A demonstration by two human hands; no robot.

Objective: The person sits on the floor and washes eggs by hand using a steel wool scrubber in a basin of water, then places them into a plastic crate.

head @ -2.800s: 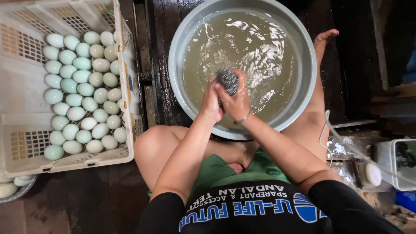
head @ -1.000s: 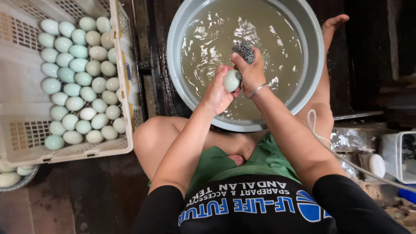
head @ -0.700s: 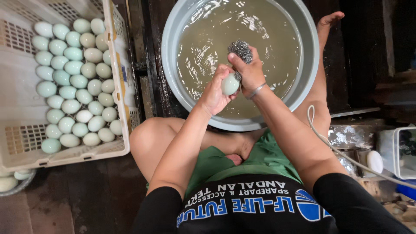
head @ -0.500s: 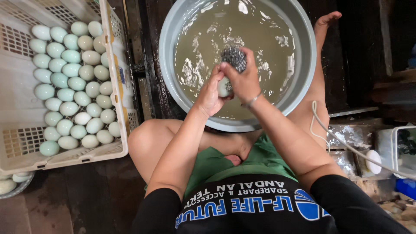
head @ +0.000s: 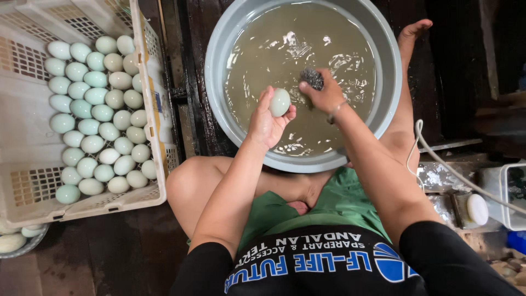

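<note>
Your left hand [head: 267,119] holds a pale green egg [head: 279,102] at its fingertips above the murky water in the grey basin [head: 219,66], whose far rim is cut off by the frame's top edge. Your right hand [head: 324,94] is closed on a dark steel-wool scrubber [head: 312,78], just beside the egg but apart from it, with part of the scrubber hidden under your fingers. To your left, the white plastic crate [head: 150,137] of pale eggs runs out of view, and the water is too cloudy to see beneath.

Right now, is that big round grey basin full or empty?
Partly full: the big round grey basin holds murky brownish water to below its rim, with glints and foam on the surface.
</note>
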